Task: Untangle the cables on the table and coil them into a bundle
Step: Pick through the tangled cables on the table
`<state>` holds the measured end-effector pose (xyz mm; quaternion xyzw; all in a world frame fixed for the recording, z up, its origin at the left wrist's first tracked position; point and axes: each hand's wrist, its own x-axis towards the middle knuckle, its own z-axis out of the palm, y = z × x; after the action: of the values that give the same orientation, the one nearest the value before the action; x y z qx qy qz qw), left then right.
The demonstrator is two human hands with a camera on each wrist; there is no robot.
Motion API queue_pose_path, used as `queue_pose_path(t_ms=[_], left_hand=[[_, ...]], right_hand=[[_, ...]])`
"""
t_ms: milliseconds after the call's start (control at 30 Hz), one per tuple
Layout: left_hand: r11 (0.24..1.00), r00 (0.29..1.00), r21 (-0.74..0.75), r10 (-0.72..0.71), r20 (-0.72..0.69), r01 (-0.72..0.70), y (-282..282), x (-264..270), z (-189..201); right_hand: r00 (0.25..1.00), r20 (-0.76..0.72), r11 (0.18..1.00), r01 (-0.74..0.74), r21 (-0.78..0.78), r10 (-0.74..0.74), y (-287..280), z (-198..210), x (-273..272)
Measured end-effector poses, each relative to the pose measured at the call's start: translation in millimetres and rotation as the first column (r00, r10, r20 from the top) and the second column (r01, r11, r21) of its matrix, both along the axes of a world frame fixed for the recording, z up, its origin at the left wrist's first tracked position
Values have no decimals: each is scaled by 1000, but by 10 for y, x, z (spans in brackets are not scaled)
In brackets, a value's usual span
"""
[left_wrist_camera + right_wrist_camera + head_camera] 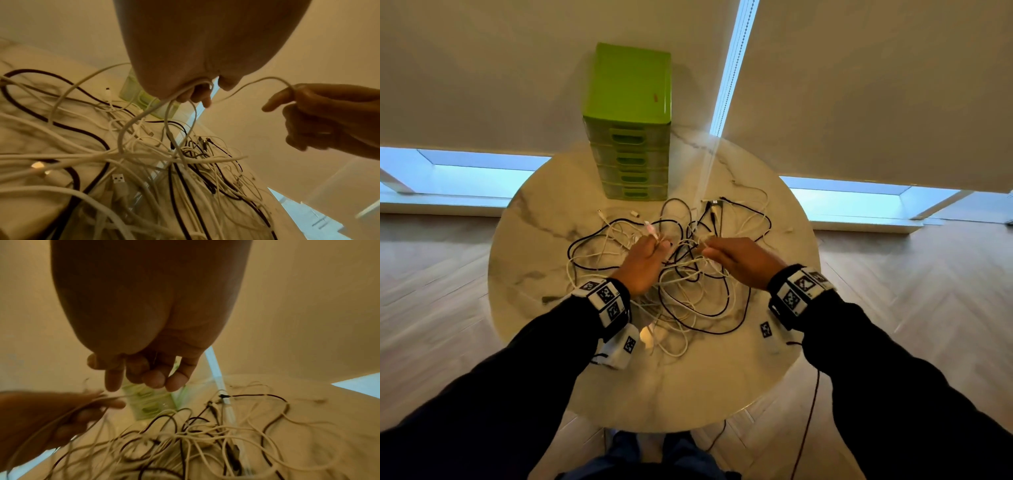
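Observation:
A tangle of white and black cables (688,281) lies across the middle of the round marble table (654,394). My left hand (654,248) is over the heap and grips a few white cable strands (144,113), which hang from its curled fingers (197,95). My right hand (707,250) is close beside it on the right. It pinches a thin white cable (246,84) that runs across from the left hand. In the right wrist view the right hand (156,379) hovers above the tangle (205,434), its fingers curled.
A green drawer unit (633,137) stands at the table's far edge, just behind the cables. Loose plugs lie at the heap's far side (712,205), and a USB plug (118,177) lies near my left wrist. A dark cord (811,394) hangs past the near right rim.

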<state>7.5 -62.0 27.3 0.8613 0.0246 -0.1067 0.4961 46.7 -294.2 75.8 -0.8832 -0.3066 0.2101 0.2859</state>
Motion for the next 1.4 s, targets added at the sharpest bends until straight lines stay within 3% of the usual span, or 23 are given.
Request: queue_pose_path(t_ms=[100,233,333,433,467,533,633,700,800,900,1000,1100,1167,1267,1400], left_hand=[[981,985,-108,166,53,-159,94,-7,163],[965,981,-180,175,-87,-188,237,-74,337],[980,988,-166,91,-121,-110,341,-107,301],[989,993,-148,-6,-118,-11,388,-170,209],[993,993,-121,-27,-112,14,390,-199,205],[996,992,-78,-44,-117,35,403,-254,168],[997,986,-78,-2,-166,-11,450,-299,111],[981,988,-188,11,-155,-40,443,-301,127],[928,994,-369,3,-113,-45,363,-268,288],[886,997,-460,31,-71,-60,342,-224,460],[878,996,-470,86,-34,-92,440,-195,548],[868,985,-476,170,15,-142,620,-150,558],[868,975,-468,214,53,-165,731,-110,551],[874,963,-454,245,108,-172,810,-40,594],[890,939,-421,277,203,-172,875,18,756]], right_hand=[[961,-88,944,-274,-183,262,173,-21,-196],[817,-178,701,-566,-434,549,426,-247,-510],[750,-260,527,-627,-574,609,559,-443,-684],[771,-227,480,-567,-670,594,471,-573,-637],[806,-220,507,-531,-679,549,405,-591,-578],[895,-211,669,-435,-603,392,320,-548,-466],[970,-104,910,-241,-337,218,379,-424,-331],[996,-22,982,-90,-166,88,551,-376,-294],[996,-38,995,84,-48,-86,847,-372,-295],[999,-29,995,-17,-96,14,1044,-458,-295],[985,-75,977,-167,-134,158,1099,-531,-292],[974,-88,967,-219,-133,209,993,-561,-253],[975,-76,969,-216,-121,208,900,-552,-243],[976,-15,948,-215,-236,217,779,-599,-158],[976,145,956,-120,-268,163,515,-692,-15]])
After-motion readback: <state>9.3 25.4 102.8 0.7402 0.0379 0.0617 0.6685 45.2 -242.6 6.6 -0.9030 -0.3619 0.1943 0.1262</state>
